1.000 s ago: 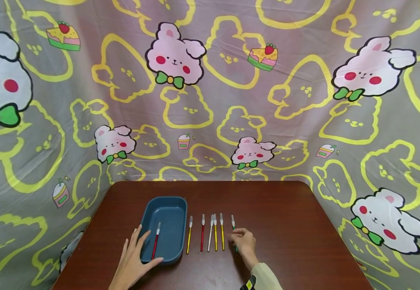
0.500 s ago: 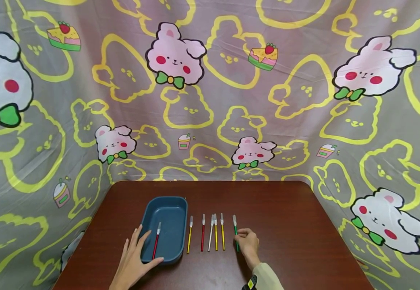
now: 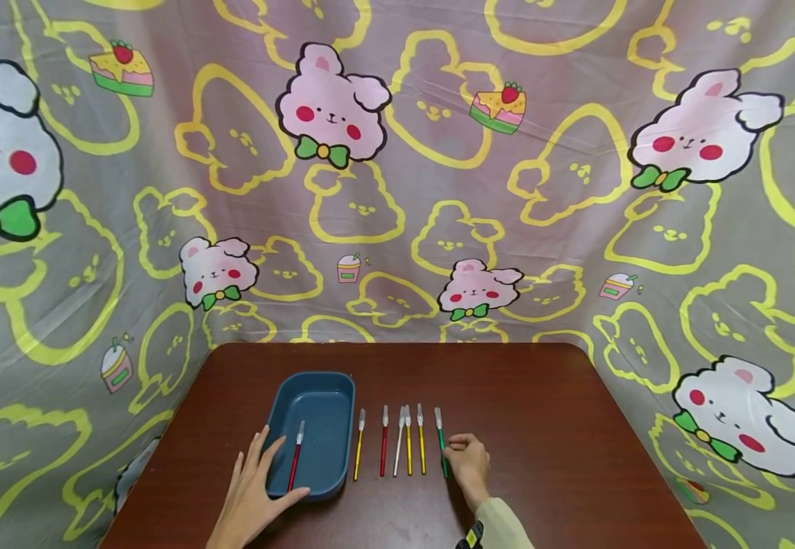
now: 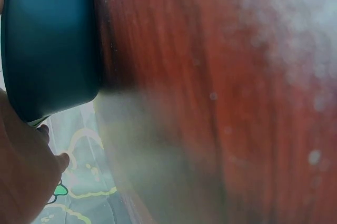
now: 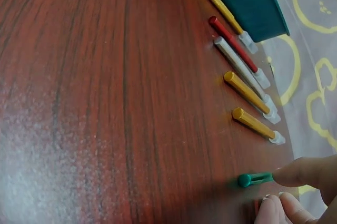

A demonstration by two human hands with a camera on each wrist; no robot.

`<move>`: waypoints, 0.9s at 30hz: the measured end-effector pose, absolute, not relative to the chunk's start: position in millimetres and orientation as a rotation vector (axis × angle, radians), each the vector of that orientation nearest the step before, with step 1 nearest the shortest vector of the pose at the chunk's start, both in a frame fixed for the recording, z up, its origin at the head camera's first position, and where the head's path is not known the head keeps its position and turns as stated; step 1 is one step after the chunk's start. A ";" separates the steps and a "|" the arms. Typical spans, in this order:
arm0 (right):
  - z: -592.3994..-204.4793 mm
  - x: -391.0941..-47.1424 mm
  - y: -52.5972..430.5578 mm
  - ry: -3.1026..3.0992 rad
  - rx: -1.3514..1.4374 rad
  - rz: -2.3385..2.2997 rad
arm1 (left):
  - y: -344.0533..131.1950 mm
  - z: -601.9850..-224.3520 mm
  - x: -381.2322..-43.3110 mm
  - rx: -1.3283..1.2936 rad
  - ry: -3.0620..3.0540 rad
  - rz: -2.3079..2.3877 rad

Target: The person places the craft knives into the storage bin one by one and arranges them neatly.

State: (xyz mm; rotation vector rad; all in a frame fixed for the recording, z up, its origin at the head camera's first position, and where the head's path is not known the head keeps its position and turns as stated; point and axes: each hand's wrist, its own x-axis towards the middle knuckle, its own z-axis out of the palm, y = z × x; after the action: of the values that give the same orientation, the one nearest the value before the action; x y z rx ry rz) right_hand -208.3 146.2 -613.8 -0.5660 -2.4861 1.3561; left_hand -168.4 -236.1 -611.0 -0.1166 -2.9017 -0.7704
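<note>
My left hand (image 3: 249, 488) has its fingers spread along the left side of a blue tray (image 3: 344, 427), its thumb by the near rim. Inside the tray lies a red craft knife (image 3: 295, 465) with a clear cap. My right hand (image 3: 469, 465) pinches the green craft knife (image 3: 442, 442) at the right end of a row on the table. The right wrist view shows a digit covering part of the green handle (image 5: 253, 180), and the other fingers curl beside it. The far side of that grip is hidden. The left wrist view shows the tray's outer wall (image 4: 50, 39).
Between the tray and the green knife lie several capped craft knives: a yellow one (image 3: 358, 454), a red one (image 3: 383, 450), a silver one (image 3: 398, 450) and two more yellow, one (image 3: 408, 450) beside the other (image 3: 421, 450). A printed curtain surrounds the wooden table (image 3: 541, 427).
The green knife shifts slightly right, then back left under my right hand, ending with a slight tilt. My left hand and the tray stay in place.
</note>
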 end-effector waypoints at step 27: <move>-618.7 -210.6 138.6 -2.511 -0.504 1.151 | -236.9 -611.1 -167.6 -0.136 -2.879 -0.790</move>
State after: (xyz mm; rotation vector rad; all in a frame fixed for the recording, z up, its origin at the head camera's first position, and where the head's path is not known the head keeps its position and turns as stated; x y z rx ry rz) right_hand -210.6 138.6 -618.7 -0.5040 -2.5109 1.1506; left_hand -167.6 -236.9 -611.1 -0.1363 -2.8792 -0.7900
